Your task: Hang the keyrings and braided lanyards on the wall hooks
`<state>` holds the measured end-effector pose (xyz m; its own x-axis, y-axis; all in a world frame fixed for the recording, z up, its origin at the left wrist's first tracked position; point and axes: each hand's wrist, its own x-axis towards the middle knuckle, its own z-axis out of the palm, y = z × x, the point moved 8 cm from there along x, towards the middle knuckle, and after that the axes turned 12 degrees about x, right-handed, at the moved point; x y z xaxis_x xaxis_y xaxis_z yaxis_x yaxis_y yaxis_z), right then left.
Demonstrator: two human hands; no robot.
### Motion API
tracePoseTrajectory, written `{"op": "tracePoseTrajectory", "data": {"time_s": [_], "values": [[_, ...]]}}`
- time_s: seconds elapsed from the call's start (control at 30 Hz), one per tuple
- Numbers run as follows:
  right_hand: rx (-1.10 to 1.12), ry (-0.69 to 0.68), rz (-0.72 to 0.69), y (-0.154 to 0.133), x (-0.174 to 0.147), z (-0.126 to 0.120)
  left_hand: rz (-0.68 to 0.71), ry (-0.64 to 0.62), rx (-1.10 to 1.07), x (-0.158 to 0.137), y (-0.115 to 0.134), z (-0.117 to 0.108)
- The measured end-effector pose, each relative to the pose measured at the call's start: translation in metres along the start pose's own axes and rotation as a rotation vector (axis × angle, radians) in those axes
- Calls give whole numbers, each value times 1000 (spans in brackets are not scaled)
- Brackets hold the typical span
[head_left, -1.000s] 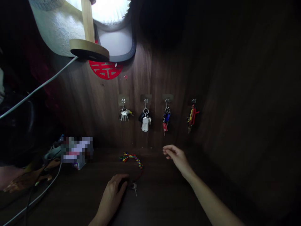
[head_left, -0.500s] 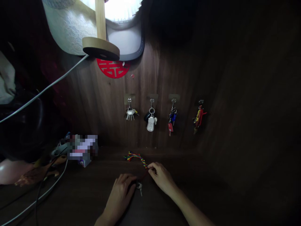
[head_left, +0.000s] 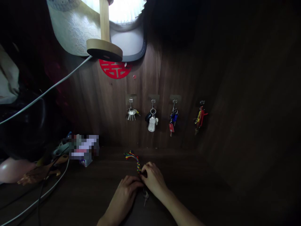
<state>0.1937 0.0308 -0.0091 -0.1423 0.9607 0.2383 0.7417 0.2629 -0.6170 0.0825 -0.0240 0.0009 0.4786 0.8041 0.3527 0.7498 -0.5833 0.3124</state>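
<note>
A braided keychain (head_left: 138,165) in red, yellow, green and blue lies on the dark wooden surface, its loose tassel pointing up and left. My right hand (head_left: 154,179) is closed in a pinch at the braid's lower end. Just below and left, my left hand (head_left: 127,191) has its fingers bent together where the cord meets the keys, almost touching the right thumb. Small metal keys (head_left: 146,196) hang out under my fingertips, dim in the shadow. The ring between the two hands is mostly hidden.
Wall hooks hold a bunch of keys (head_left: 131,113), a car key fob (head_left: 152,124), blue and red keys (head_left: 174,117) and a red-yellow strap (head_left: 200,116). A wooden-based lamp (head_left: 104,49) stands before caps (head_left: 128,42). A white cable (head_left: 58,82) and a blurred box (head_left: 85,147) are left.
My right hand has moved left and slightly down, drawing the braid's lower end with it. The keys have shifted right and down, and my hands are closer together.
</note>
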Motion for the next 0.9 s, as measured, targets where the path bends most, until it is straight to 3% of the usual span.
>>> {"op": "tracePoseTrajectory", "data": {"time_s": [0.13, 0.23, 0.33, 0.47, 0.63, 0.9], "values": [[90, -53, -47, -9, -5, 1, -102, 160, 2, -2, -15, -8], [351, -176, -54, -16, -11, 5, -97, 238, 66, -3, -19, -11], [751, -317, 2, -20, -17, 13, -10, 237, 133, -1, -11, -12], [1069, -353, 134, -14, -20, 20, 21, 193, 142, 0, -3, -12], [1115, -381, 213, -11, -23, 13, -60, 268, 108, -5, -8, -16], [1124, -483, 163, -25, -34, -1, -273, 446, -56, -17, -32, -24]]}}
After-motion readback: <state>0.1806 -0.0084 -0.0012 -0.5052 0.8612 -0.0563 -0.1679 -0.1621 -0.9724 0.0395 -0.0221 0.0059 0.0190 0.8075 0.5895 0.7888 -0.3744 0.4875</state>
